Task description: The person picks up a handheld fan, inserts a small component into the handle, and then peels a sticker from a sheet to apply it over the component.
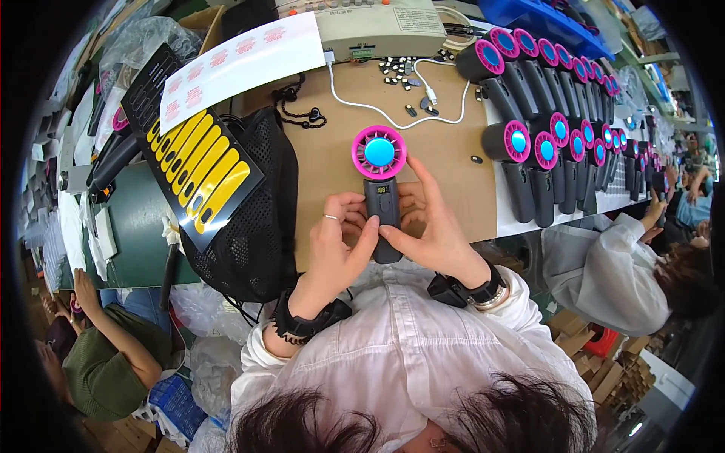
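Observation:
A handheld fan (383,200) stands between my hands, its dark grey handle toward me and its round pink head with a blue centre pointing away. A small display is lit on the handle. My left hand (337,234) grips the handle from the left, thumb on its front. From the other side my right hand (430,223) holds it too, thumb pressed on the lower handle and index finger stretched up beside the fan head. The fingers behind the handle are partly hidden.
Rows of similar fans (559,143) stand at the right. A white cable (377,113) runs from a beige box (385,30) past several small black parts (400,69). At left lie a black mesh bag (257,204), yellow sticker sheet (200,170) and white sheet (242,64). Other people sit on both sides.

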`<state>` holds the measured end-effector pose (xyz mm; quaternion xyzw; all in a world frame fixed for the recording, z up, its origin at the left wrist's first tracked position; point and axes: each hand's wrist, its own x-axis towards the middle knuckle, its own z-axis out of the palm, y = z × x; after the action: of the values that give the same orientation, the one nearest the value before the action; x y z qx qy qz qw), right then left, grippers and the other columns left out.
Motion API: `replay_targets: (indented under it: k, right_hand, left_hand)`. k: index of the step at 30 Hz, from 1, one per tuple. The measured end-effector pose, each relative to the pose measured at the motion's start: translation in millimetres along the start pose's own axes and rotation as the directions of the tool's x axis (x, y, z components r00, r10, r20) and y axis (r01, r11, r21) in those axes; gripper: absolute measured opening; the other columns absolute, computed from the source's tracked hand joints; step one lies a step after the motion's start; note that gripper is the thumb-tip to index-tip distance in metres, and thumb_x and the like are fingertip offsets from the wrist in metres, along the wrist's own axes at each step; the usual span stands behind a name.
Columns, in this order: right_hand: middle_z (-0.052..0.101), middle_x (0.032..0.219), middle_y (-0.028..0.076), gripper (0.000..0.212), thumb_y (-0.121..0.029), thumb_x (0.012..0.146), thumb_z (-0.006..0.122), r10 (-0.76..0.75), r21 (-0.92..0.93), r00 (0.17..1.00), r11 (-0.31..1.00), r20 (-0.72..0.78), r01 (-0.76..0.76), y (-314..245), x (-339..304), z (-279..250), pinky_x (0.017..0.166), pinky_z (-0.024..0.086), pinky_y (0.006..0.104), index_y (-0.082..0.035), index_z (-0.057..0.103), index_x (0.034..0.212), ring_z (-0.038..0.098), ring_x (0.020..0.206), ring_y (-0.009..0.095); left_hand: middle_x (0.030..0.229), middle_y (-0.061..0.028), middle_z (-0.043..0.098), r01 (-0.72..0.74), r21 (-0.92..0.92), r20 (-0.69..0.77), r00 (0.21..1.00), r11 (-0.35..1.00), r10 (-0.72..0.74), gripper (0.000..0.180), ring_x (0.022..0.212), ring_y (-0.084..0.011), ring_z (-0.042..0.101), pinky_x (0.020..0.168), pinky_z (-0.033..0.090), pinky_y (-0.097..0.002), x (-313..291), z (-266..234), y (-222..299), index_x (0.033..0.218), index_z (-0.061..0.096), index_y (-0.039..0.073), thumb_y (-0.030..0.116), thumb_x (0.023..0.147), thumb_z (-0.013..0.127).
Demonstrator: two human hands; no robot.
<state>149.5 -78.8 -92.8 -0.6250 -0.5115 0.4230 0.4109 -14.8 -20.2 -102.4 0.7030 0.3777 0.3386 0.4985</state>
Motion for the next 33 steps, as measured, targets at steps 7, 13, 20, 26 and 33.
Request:
replay_targets:
  k: [7,13,20,26,33]
  right_hand:
    - [0.050,0.121,0.016,0.086,-0.002,0.081,0.060,-0.135,0.358,0.989,0.928,0.060,0.105,11.5,6.0,-4.7,0.079,0.050,0.0307,-0.006,0.006,0.148,0.056,0.103,0.021]
    - [0.051,0.118,0.016,0.082,-0.012,0.083,0.056,-0.101,0.483,0.993,0.874,0.059,0.060,-43.5,5.0,-37.5,0.072,0.051,0.0316,-0.006,0.007,0.148,0.061,0.088,0.022]
    - [0.054,0.108,0.020,0.080,-0.027,0.083,0.053,-0.044,0.713,0.993,0.700,0.105,-0.045,-99.9,-3.4,-55.6,0.057,0.051,0.0305,-0.006,0.011,0.147,0.063,0.065,0.025]
    - [0.056,0.099,0.021,0.074,-0.028,0.085,0.049,-0.025,0.719,0.997,0.695,0.074,-0.036,-110.5,-4.6,-59.3,0.051,0.050,0.0297,-0.008,0.013,0.147,0.062,0.059,0.024]
    - [0.057,0.098,0.020,0.071,-0.025,0.087,0.047,-0.006,0.669,0.997,0.742,0.079,-0.049,-114.9,-4.1,-60.0,0.051,0.050,0.0296,-0.008,0.012,0.147,0.062,0.059,0.024]
  left_hand:
    - [0.092,-0.0094,0.061,0.227,-0.556,0.171,0.973,0.799,-0.158,0.021,0.079,-0.0100,0.059,0.065,0.049,-0.0225,6.9,0.4,12.9,0.106,0.046,0.000,0.002,0.089,0.057]
    - [0.093,-0.0081,0.060,0.084,-0.602,0.172,0.985,0.794,0.026,0.016,0.082,-0.0101,0.059,0.071,0.048,-0.0227,24.3,-6.9,40.0,0.105,0.048,-0.001,0.004,0.091,0.055]
    - [0.093,-0.0083,0.060,-0.024,-0.559,0.078,0.994,0.829,0.082,0.016,0.082,-0.0114,0.058,0.074,0.048,-0.0242,32.1,-16.5,71.5,0.103,0.050,-0.001,0.007,0.091,0.056]
    - [0.091,-0.0088,0.061,-0.075,-0.514,0.049,0.992,0.855,0.116,0.016,0.080,-0.0122,0.059,0.074,0.048,-0.0257,28.5,-19.2,72.7,0.102,0.052,-0.002,0.008,0.090,0.058]
    - [0.090,-0.0086,0.061,-0.093,-0.488,0.026,0.992,0.868,0.121,0.015,0.078,-0.0124,0.059,0.073,0.048,-0.0256,27.9,-19.6,68.7,0.100,0.053,-0.002,0.007,0.090,0.058]
